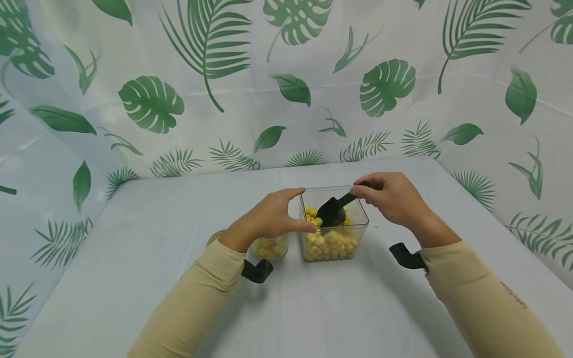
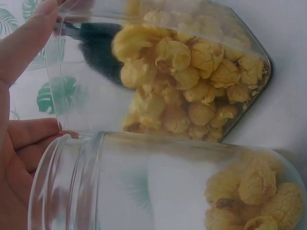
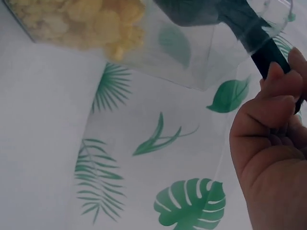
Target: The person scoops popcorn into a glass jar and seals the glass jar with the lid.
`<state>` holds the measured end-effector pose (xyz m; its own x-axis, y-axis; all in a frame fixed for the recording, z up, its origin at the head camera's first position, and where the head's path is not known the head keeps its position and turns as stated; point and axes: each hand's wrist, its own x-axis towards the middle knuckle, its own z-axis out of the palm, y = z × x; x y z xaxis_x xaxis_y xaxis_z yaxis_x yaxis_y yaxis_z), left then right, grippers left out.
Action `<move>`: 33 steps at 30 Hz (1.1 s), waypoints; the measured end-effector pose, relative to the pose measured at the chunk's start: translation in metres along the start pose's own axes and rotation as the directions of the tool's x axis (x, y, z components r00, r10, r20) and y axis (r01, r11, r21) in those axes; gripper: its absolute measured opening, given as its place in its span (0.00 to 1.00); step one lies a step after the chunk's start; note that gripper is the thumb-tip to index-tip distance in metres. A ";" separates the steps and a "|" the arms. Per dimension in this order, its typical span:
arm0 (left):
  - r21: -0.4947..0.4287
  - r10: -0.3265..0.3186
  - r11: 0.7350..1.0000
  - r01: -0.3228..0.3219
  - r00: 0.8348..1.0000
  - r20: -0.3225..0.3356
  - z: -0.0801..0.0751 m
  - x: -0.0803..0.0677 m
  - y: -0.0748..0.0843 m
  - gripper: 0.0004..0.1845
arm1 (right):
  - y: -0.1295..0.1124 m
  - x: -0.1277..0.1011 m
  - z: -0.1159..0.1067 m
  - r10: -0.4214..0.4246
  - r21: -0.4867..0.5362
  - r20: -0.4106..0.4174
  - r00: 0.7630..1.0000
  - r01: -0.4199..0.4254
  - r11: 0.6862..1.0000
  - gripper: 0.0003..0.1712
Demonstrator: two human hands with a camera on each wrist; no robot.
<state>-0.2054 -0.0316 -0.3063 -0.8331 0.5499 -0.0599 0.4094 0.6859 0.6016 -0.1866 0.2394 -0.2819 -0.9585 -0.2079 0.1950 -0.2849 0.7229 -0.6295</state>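
Lying with its bowl inside the container, the black scoop (image 1: pixel 331 213) tilts against the popcorn (image 1: pixel 331 244), its handle running toward two o'clock over the far right corner. The right hand (image 1: pixel 394 199) pinches that handle with thumb and curled fingers. Around the scoop, the clear container (image 1: pixel 355 211) stands upright on the pale table (image 1: pixel 134 278), popcorn filling its lower part. At the container's nine o'clock, the left hand (image 1: pixel 273 216) grips its side, thumb by the near rim, fingers at the far left corner, well apart from the right hand. Just beside the container, at eight o'clock, a glass jar (image 2: pixel 139 177) holds a little popcorn at the bottom; its threaded mouth shows bare, and the left hand covers its top from the head view. Past that wrist, toward nine o'clock, peeks a gold-coloured round edge (image 1: pixel 216 237), mostly hidden. A small crumb (image 1: pixel 376 227) lies at the container's three o'clock; beyond, at twelve, rises a leaf-print backdrop (image 1: pixel 250 99).
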 end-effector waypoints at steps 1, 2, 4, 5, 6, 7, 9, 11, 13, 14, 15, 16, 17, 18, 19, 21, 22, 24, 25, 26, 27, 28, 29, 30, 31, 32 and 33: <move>0.000 0.001 1.000 -0.001 1.000 0.001 0.000 0.000 0.000 0.53 | 0.000 0.000 0.000 0.023 0.008 0.004 1.000 -0.023 1.000 0.20; 0.000 0.001 1.000 -0.001 1.000 0.003 0.001 0.000 -0.001 0.53 | 0.001 0.000 0.000 0.044 0.015 0.009 0.999 -0.044 0.999 0.21; -0.001 0.002 1.000 -0.002 1.000 0.002 0.001 0.000 -0.001 0.53 | 0.001 0.000 0.000 0.075 0.027 0.015 0.997 -0.076 0.997 0.22; 0.001 0.003 1.000 -0.003 1.000 0.001 0.001 0.000 -0.001 0.53 | 0.002 0.000 0.000 0.081 0.030 0.014 0.997 -0.082 0.996 0.22; 0.001 0.004 1.000 -0.004 1.000 0.000 0.002 0.000 -0.001 0.53 | 0.002 -0.001 0.000 0.085 0.031 0.011 0.996 -0.085 0.996 0.22; 0.002 0.006 1.000 -0.006 1.000 -0.001 0.002 0.001 -0.001 0.53 | 0.002 -0.001 -0.001 0.084 0.029 0.009 0.996 -0.084 0.996 0.22; 0.001 0.011 1.000 -0.011 1.000 -0.002 0.002 0.001 -0.001 0.53 | 0.001 -0.001 -0.001 0.078 0.024 0.002 0.997 -0.078 0.997 0.22; 0.000 0.015 1.000 -0.015 1.000 -0.002 0.001 0.001 -0.001 0.53 | 0.001 -0.001 -0.001 0.060 0.020 -0.002 0.998 -0.060 0.998 0.21; -0.003 0.015 1.000 -0.015 1.000 -0.004 0.001 0.001 -0.001 0.53 | 0.000 -0.001 -0.002 0.034 0.017 0.001 0.999 -0.034 0.999 0.21; -0.003 0.013 1.000 -0.013 1.000 -0.005 0.000 0.001 0.000 0.53 | 0.000 -0.001 -0.002 0.019 0.018 0.003 1.000 -0.020 1.000 0.20; -0.002 0.010 1.000 -0.010 1.000 -0.007 0.000 0.001 0.000 0.53 | 0.000 -0.001 -0.002 0.003 0.021 0.004 1.000 -0.003 1.000 0.19; -0.002 0.007 1.000 -0.007 1.000 -0.008 -0.001 0.000 0.000 0.53 | 0.000 -0.001 -0.002 -0.013 0.025 0.004 1.000 0.013 1.000 0.18; 0.000 0.005 1.000 -0.005 1.000 -0.009 -0.002 0.000 -0.001 0.52 | 0.001 -0.001 -0.002 -0.027 0.031 0.005 1.000 0.027 0.999 0.18; 0.001 0.003 1.000 -0.003 1.000 -0.010 -0.002 -0.001 -0.001 0.53 | 0.001 -0.001 -0.002 -0.034 0.039 0.006 0.999 0.034 0.999 0.17; 0.001 0.002 1.000 -0.002 1.000 -0.010 -0.002 -0.001 -0.001 0.53 | 0.003 -0.002 -0.002 -0.038 0.050 0.008 0.999 0.037 0.998 0.17; -0.002 0.000 1.000 0.000 1.000 -0.008 -0.002 -0.001 -0.002 0.53 | 0.006 -0.002 -0.002 -0.035 0.066 0.012 0.999 0.034 0.997 0.17; -0.006 0.001 1.000 -0.001 1.000 -0.007 -0.002 -0.001 -0.002 0.53 | 0.006 -0.002 -0.003 -0.034 0.065 0.014 0.999 0.033 0.997 0.17; -0.010 0.003 1.000 -0.003 1.000 -0.006 -0.001 0.000 -0.003 0.53 | 0.006 -0.003 -0.005 -0.033 0.053 0.010 0.999 0.033 0.998 0.17; -0.014 0.003 1.000 -0.003 1.000 -0.005 0.000 0.000 -0.003 0.53 | 0.005 -0.003 -0.005 -0.033 0.040 0.008 0.999 0.033 0.999 0.18; -0.017 0.004 1.000 -0.004 1.000 -0.005 0.000 0.001 -0.004 0.53 | 0.004 -0.002 -0.005 -0.036 0.024 0.010 0.999 0.036 0.999 0.18; -0.017 0.004 1.000 -0.004 1.000 -0.006 0.001 0.000 -0.004 0.53 | 0.002 -0.002 -0.005 -0.041 0.011 0.013 0.999 0.041 0.999 0.18; -0.020 0.004 1.000 -0.005 1.000 -0.008 0.001 0.000 -0.004 0.53 | 0.001 -0.001 -0.004 -0.047 -0.002 0.018 0.999 0.047 0.999 0.18; -0.022 0.005 1.000 -0.005 1.000 -0.009 0.001 0.000 -0.004 0.53 | 0.000 0.000 -0.002 -0.049 -0.006 0.025 0.998 0.049 0.999 0.18; -0.024 0.006 1.000 -0.006 1.000 -0.009 0.001 0.000 -0.004 0.53 | -0.001 0.000 0.000 -0.047 -0.009 0.034 0.998 0.047 0.999 0.18; -0.025 0.006 1.000 -0.006 1.000 -0.008 0.001 0.000 -0.004 0.53 | -0.002 0.001 0.001 -0.042 -0.005 0.045 0.998 0.042 0.999 0.18; -0.026 0.007 1.000 -0.007 1.000 -0.007 0.001 0.000 -0.004 0.53 | -0.001 0.001 0.003 -0.038 0.002 0.056 0.998 0.038 0.999 0.19; -0.026 0.007 1.000 -0.007 1.000 -0.007 0.001 0.000 -0.005 0.53 | -0.001 0.002 0.005 -0.033 0.012 0.064 0.997 0.033 0.999 0.19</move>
<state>-0.2073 -0.0342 -0.3098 -0.8327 0.5514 -0.0502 0.4056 0.6691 0.6228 -0.1879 0.2354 -0.2844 -0.9472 -0.2734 0.1677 -0.3162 0.7076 -0.6320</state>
